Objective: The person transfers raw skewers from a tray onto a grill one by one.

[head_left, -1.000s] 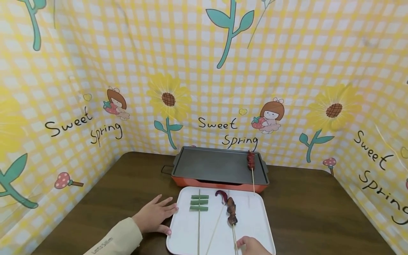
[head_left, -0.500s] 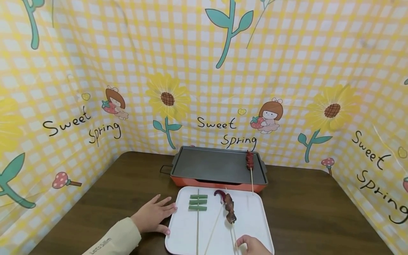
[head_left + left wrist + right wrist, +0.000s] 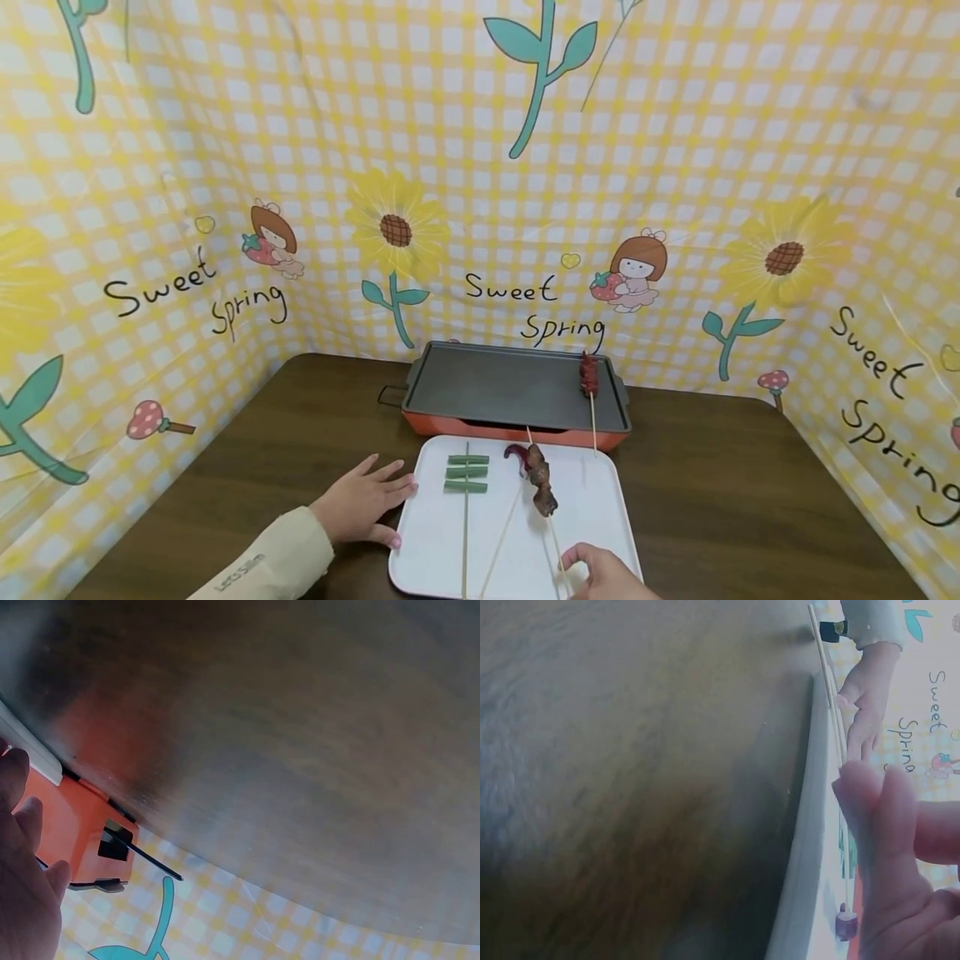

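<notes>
My right hand pinches the wooden stick of a brown meat skewer over the right part of a white tray. The skewer's tip passes the tray's far rim in the head view. My left hand lies with spread, straight fingers at the tray's left edge. Beside the meat lies a skewer with a curled dark red piece. Further left on the tray is a skewer of green vegetable pieces. In the right wrist view, thumb and fingers of the right hand come together.
Behind the tray stands an orange grill with a flat dark plate and a wire handle on its left. A red meat skewer rests at the plate's right end, its stick overhanging the front. Patterned cloth surrounds the brown table.
The meat skewer has moved slightly away toward the grill, its tip now past the tray's far rim. My right hand has moved a little forward with it. The left hand stays put.
</notes>
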Tool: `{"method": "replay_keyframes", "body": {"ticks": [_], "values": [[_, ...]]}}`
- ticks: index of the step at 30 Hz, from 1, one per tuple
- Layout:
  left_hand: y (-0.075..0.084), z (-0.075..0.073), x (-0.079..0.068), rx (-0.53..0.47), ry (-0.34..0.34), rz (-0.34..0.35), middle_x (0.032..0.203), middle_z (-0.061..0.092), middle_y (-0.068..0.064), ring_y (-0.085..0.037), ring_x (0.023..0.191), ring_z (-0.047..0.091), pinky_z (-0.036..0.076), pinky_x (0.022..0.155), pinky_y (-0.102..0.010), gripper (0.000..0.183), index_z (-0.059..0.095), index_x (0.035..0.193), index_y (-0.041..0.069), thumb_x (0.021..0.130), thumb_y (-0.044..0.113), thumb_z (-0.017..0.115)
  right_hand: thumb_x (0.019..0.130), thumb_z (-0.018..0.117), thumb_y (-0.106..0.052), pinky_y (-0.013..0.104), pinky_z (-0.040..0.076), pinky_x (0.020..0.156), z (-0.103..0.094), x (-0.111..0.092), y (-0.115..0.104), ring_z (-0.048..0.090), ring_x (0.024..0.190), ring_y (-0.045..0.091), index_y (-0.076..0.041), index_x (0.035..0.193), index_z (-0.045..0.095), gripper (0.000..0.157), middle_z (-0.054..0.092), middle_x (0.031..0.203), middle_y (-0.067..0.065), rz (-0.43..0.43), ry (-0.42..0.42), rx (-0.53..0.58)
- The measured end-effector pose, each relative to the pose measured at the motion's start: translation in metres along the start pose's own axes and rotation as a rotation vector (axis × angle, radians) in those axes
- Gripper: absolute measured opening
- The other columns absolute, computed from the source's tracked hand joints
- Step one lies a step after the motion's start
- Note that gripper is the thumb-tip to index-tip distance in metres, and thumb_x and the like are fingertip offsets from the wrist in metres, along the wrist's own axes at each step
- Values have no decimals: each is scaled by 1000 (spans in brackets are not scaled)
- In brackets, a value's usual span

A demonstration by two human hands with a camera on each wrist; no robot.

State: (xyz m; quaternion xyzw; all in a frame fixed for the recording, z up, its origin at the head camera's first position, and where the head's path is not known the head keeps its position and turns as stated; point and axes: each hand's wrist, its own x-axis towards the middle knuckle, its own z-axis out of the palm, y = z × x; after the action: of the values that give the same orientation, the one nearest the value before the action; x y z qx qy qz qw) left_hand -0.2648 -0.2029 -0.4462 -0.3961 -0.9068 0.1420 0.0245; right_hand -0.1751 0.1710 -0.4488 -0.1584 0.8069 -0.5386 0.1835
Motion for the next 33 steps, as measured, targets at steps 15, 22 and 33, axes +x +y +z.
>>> {"method": "replay_keyframes", "body": {"ticks": [15, 22, 33], "values": [[2, -1, -1, -13, -45, -15, 139, 53, 0, -23, 134, 41, 31, 106, -51, 81, 54, 138, 15, 82, 72, 43, 75, 58, 17, 17, 29, 48, -15, -9, -13, 38, 48, 4, 1, 96, 61, 27, 40, 54, -6, 94, -121, 0], [2, -4, 0, -31, -51, -19, 139, 53, 0, -23, 134, 41, 31, 106, -51, 80, 54, 138, 14, 82, 70, 45, 73, 62, 14, 15, 32, 47, -24, -6, -18, 42, 47, 3, 0, 98, 60, 29, 46, 54, -5, 8, -151, -16], [-1, -2, 0, -62, -54, 1, 141, 51, -2, -25, 135, 40, 31, 106, -52, 81, 52, 139, 13, 83, 70, 45, 78, 59, 13, 16, 39, 38, -39, -6, -34, 50, 42, 6, -1, 102, 53, 28, 54, 52, 4, 111, -133, 55]]}}
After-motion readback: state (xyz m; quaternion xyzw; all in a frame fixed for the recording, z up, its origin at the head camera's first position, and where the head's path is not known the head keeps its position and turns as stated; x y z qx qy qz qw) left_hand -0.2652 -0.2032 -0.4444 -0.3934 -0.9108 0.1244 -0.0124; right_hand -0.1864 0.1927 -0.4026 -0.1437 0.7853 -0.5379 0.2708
